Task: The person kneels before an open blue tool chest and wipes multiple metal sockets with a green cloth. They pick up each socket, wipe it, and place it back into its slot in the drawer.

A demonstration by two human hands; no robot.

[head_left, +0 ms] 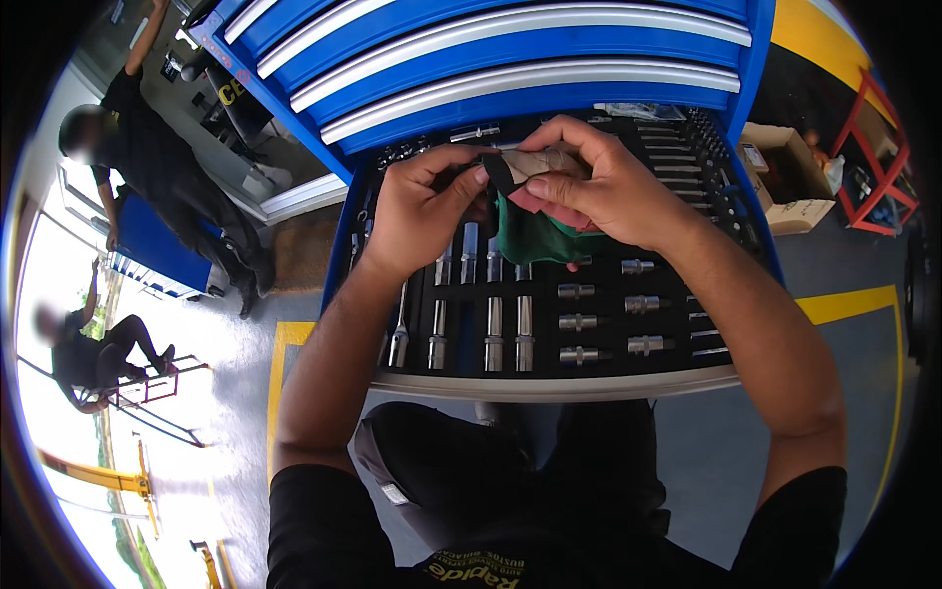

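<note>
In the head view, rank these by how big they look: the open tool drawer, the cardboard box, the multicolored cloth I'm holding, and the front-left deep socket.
1. Open tool drawer
2. Cardboard box and multicolored cloth: too alike to rank, cloth nearer and partly hidden
3. Front-left deep socket

Grey floor (pixel 721 456) with yellow lines (pixel 852 303)

The bare left forearm (pixel 334 334) and right forearm (pixel 751 294) slant inward over the front corners of the drawer (pixel 549 387), elbows bent outward. The left hand (pixel 422 208) and right hand (pixel 620 182) meet near the drawer's back edge, just apart, each with thumb and forefinger drawn into a pinch, knuckles raised.
</note>
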